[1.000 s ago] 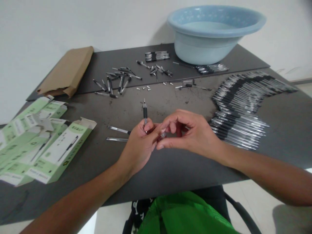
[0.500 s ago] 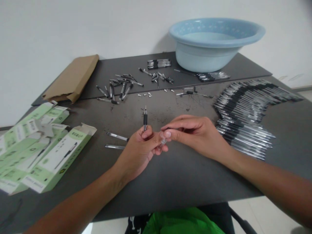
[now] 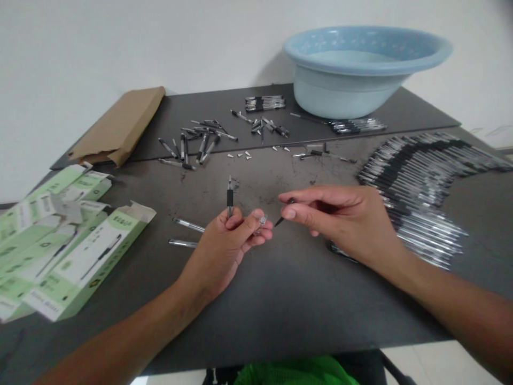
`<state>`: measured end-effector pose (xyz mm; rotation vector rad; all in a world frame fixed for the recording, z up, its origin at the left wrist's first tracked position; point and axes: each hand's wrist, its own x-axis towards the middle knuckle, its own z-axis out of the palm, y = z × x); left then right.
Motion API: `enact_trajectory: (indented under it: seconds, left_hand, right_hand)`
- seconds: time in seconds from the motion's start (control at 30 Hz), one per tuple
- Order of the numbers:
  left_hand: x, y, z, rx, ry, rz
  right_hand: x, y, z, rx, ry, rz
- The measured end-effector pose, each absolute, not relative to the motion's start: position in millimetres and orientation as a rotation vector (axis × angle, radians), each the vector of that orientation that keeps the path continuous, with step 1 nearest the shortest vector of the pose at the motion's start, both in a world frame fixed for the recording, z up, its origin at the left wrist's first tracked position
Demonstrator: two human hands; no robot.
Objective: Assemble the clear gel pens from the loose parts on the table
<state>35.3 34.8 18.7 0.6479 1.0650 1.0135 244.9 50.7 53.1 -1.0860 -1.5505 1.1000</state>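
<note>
Nearer me than the blue basin (image 3: 352, 92), my left hand (image 3: 220, 248) grips a gel pen (image 3: 230, 198) and clear plastic bits (image 3: 261, 220); my right hand (image 3: 350, 222) pinches a black tapered part (image 3: 280, 218), best held lightly, steadily.

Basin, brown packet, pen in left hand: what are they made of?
Basin: probably plastic, smooth; soft sheen, thick moulded rim. Brown packet: likely paper, matte; creases and ragged end. Pen: apparently glossy plastic, see-through next to its dull black grip, perhaps rubber.
</note>
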Motion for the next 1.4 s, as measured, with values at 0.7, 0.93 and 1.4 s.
enact_trajectory:
  seconds: [0.7, 0.93, 1.4]
  left_hand:
    - [32, 27, 31, 0.947, 1.076, 1.128]
    - [25, 29, 35, 1.086, 1.132, 1.083]
    - [32, 23, 42, 1.099, 1.188, 1.181]
  right_hand:
    - [244, 50, 44, -0.949, -1.886, 0.870]
    - [249, 57, 43, -0.897, -1.835, 0.999]
    - [244, 40, 51, -0.992, -1.637, 1.021]
